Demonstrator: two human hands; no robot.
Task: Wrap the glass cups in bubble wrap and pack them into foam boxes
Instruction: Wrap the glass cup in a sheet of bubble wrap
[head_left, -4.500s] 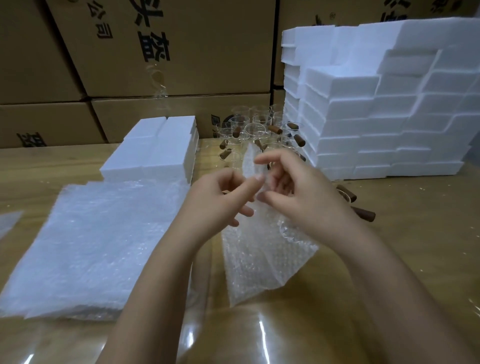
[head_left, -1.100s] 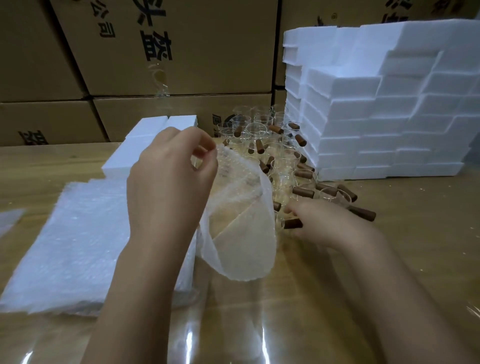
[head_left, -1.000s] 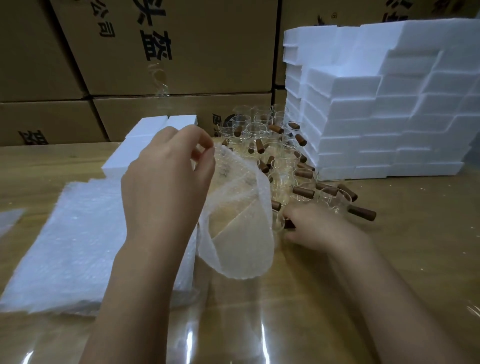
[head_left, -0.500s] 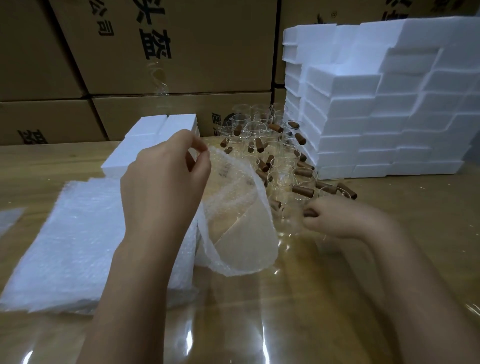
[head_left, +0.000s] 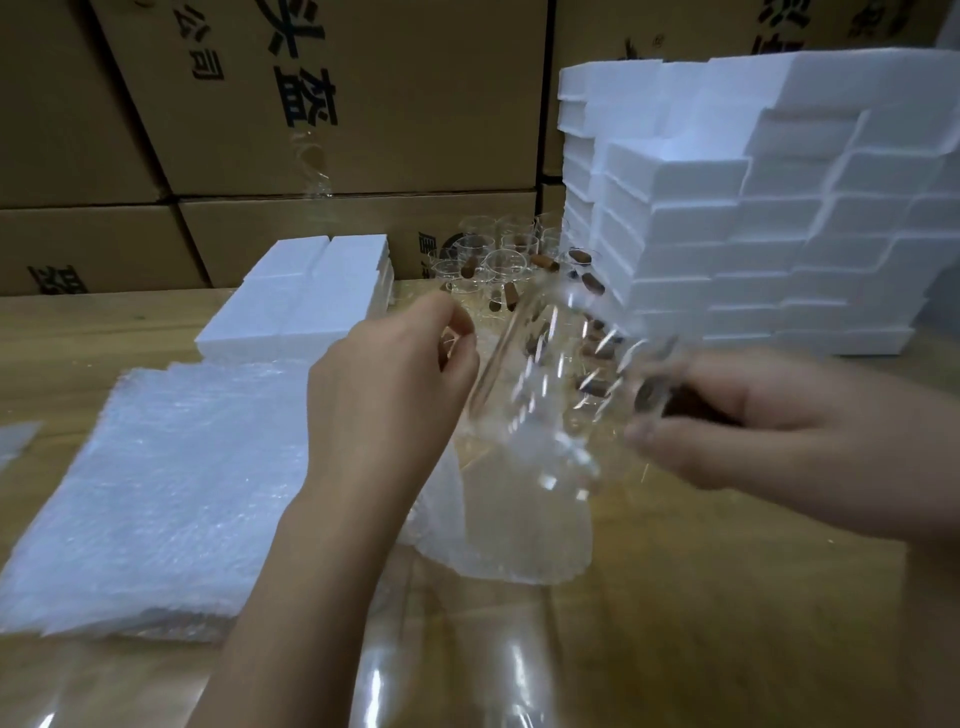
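My right hand (head_left: 753, 426) grips a clear glass cup (head_left: 550, 384) by its brown wooden handle and holds it tilted, mouth toward the left, above the table. The cup is blurred by motion. My left hand (head_left: 384, 400) pinches the top edge of a bubble wrap bag (head_left: 514, 530), which hangs open below the cup. Several more glass cups (head_left: 498, 265) with wooden handles stand at the back centre. White foam boxes (head_left: 727, 208) are stacked high on the right.
A flat pile of bubble wrap bags (head_left: 156, 493) lies on the left of the wooden table (head_left: 727, 623). A low stack of foam boxes (head_left: 306, 296) sits behind it. Large cardboard cartons (head_left: 311, 104) wall off the back.
My right hand took a cup from the group by its handle, lifted it and swung it left toward the bag's mouth. My left hand keeps holding the bag open.
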